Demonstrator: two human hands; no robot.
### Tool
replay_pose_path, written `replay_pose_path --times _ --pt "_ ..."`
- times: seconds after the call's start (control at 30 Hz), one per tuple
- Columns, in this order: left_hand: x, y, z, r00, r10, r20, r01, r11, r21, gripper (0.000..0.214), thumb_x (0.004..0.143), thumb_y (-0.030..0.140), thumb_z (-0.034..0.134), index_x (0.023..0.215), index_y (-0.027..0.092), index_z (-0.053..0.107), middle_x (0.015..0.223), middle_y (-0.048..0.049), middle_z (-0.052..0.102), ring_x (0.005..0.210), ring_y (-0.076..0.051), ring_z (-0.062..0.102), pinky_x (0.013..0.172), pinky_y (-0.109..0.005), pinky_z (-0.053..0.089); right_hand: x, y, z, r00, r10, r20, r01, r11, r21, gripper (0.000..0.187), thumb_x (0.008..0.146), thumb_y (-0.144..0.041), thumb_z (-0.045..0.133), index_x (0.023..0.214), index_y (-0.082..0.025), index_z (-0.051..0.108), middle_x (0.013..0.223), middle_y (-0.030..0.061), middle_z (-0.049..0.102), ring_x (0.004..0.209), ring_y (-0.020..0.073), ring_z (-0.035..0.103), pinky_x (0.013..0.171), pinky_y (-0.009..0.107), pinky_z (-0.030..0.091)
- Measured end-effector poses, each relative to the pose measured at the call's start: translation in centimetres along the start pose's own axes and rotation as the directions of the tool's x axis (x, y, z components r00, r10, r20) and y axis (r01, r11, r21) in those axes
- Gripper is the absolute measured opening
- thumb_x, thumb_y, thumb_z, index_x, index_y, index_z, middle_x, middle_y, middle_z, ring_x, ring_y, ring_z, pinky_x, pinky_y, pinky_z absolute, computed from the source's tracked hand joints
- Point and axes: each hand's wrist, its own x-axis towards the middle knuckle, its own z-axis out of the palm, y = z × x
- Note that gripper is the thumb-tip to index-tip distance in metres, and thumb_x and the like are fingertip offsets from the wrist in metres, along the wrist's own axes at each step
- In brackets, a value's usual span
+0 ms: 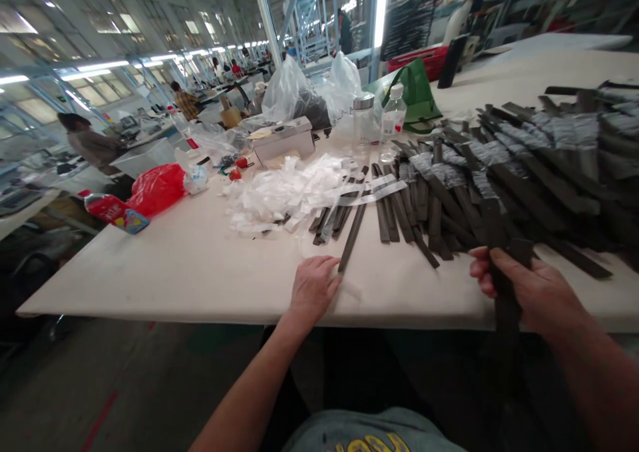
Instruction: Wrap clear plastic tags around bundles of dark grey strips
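My left hand (313, 287) rests near the front edge of the white table (190, 265), fingers loosely curled, their tips touching the near end of a single dark strip (352, 237) that lies flat. My right hand (529, 291) is closed round a bundle of dark strips (505, 305) that hangs over the table edge toward my lap. A big heap of dark strips (524, 172), many wrapped with grey bands, spreads across the table's right side.
A pile of white paper slips (284, 196) lies mid-table. Behind it stand a white box (282, 140), a jar (363, 120), a water bottle (393, 120), plastic bags (299, 92), a green bag (417, 92) and a red bag (156, 187). Other people work at far tables.
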Motion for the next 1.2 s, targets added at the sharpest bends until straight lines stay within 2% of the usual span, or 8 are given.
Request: replay_pose_path --times 0.1,0.3,0.43,0.67,0.83,0.93,1.03,1.2 --pt "-0.7 0.1 -0.2 0.999 0.013 0.046 -0.014 1.0 0.027 0.021 0.082 0.014 0.058 0.097 0.023 0.069 0.09 -0.0053 0.071 0.09 -0.022 0.062 0.088 -0.039 0.046 -2.3 0.1 3.2 0.985 0.145 0.095 -0.155 0.981 0.113 0.037 0.076 -0.058 0.064 0.084 -0.022 0.062 0.064 0.0018 0.057 0.044 0.011 0.047 0.039 0.025 0.037" --pt "-3.2 1.3 -1.1 0.986 -0.079 -0.144 0.017 0.921 -0.39 0.018 0.083 0.021 0.058 0.087 0.029 0.074 0.099 -0.0054 0.07 0.095 -0.022 0.062 0.091 -0.035 0.046 -5.5 0.0 10.7 0.842 0.205 0.499 -0.252 0.967 0.027 0.049 0.083 -0.061 0.052 0.096 -0.015 0.059 0.058 -0.0022 0.055 0.041 0.0075 0.042 0.041 0.021 0.032" --pt "-4.5 1.5 -1.4 0.985 -0.036 -0.172 -0.028 0.935 -0.353 0.018 0.084 0.022 0.058 0.089 0.029 0.074 0.105 -0.0064 0.069 0.103 -0.023 0.059 0.095 -0.04 0.044 -6.0 0.0 13.9 0.759 0.18 0.625 -0.207 0.978 -0.03 0.051 0.085 -0.063 0.047 0.068 -0.015 0.055 0.05 -0.0032 0.05 0.039 0.0053 0.038 0.04 0.02 0.027" --pt "-5.4 1.1 -1.8 0.97 0.019 -0.242 -0.094 0.948 -0.305 0.017 0.084 0.022 0.059 0.086 0.03 0.074 0.105 -0.0057 0.069 0.106 -0.023 0.057 0.097 -0.039 0.043 -5.7 -0.8 16.5 0.792 0.166 0.587 -0.19 0.981 -0.021 0.044 0.075 -0.059 0.061 0.068 -0.017 0.052 0.045 -0.0071 0.044 0.037 0.0047 0.034 0.037 0.018 0.023" --pt "-6.9 1.5 -2.4 0.922 -0.219 -0.319 0.078 0.913 -0.401 0.016 0.081 0.027 0.064 0.094 0.025 0.071 0.104 -0.0066 0.069 0.1 -0.022 0.059 0.093 -0.036 0.043 -5.9 -0.9 17.1 0.832 0.136 0.538 -0.098 0.99 -0.099 0.033 0.076 -0.049 0.062 0.073 -0.016 0.056 0.045 -0.0074 0.045 0.036 0.005 0.034 0.036 0.019 0.024" --pt "-8.2 2.1 -2.4 0.896 -0.422 -0.139 0.291 0.793 -0.535 0.019 0.081 0.037 0.063 0.082 0.02 0.071 0.079 -0.0038 0.069 0.076 -0.02 0.06 0.075 -0.03 0.047 -6.2 -0.6 17.3 0.863 0.086 0.499 -0.027 0.992 -0.125 0.03 0.078 -0.046 0.06 0.076 -0.016 0.057 0.046 -0.0071 0.045 0.037 0.0059 0.036 0.037 0.02 0.026" --pt "-8.9 2.8 -1.8 0.889 -0.428 0.163 0.424 0.632 -0.649 0.026 0.079 0.041 0.063 0.079 0.017 0.073 0.071 -0.0022 0.068 0.067 -0.018 0.058 0.067 -0.028 0.046 -6.4 -0.6 17.7 0.863 0.06 0.501 0.017 0.989 -0.147 0.029 0.079 -0.046 0.059 0.077 -0.016 0.058 0.047 -0.0064 0.046 0.038 0.0066 0.038 0.037 0.019 0.028" --pt "-8.5 3.4 -1.1 0.841 -0.475 0.258 0.474 0.418 -0.775 0.027 0.075 0.042 0.068 0.074 0.015 0.073 0.071 -0.0037 0.07 0.07 -0.018 0.061 0.072 -0.028 0.047 -7.0 -0.8 17.4 0.859 0.0 0.513 0.079 0.988 -0.133 0.033 0.085 -0.05 0.052 0.082 -0.017 0.058 0.053 -0.0043 0.052 0.041 0.0078 0.043 0.039 0.02 0.034"
